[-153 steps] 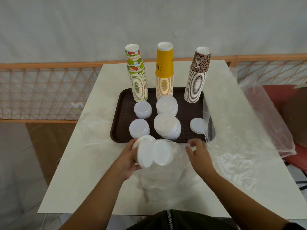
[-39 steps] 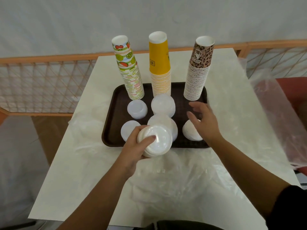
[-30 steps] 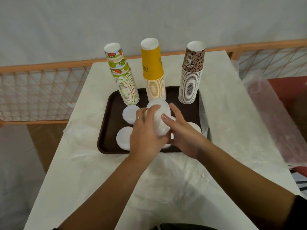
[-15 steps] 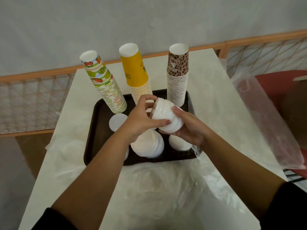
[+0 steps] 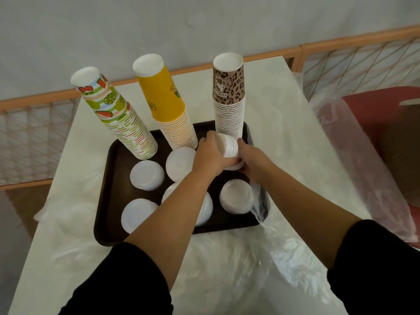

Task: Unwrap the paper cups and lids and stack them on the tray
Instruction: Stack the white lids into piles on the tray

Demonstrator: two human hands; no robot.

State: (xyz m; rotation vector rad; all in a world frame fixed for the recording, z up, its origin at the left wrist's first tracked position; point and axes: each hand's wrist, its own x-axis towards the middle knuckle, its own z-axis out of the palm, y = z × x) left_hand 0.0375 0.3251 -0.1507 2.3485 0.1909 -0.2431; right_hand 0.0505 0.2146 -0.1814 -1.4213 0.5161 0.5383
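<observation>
Lids [image 5: 228, 150], a white stack, were held tilted between both hands above the tray [image 5: 106, 189], just before the leopard cups [image 5: 229, 110]. Left hand [image 5: 209, 156] was closed round one side, right hand [image 5: 251, 160] cupped under the other; contact with the tray possibly hidden.

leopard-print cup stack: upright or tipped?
Upright. The leopard-print cup stack stands on its base at the tray's back right, mouths down, column straight; the fruit-print stack appears to lean left by comparison.
</observation>
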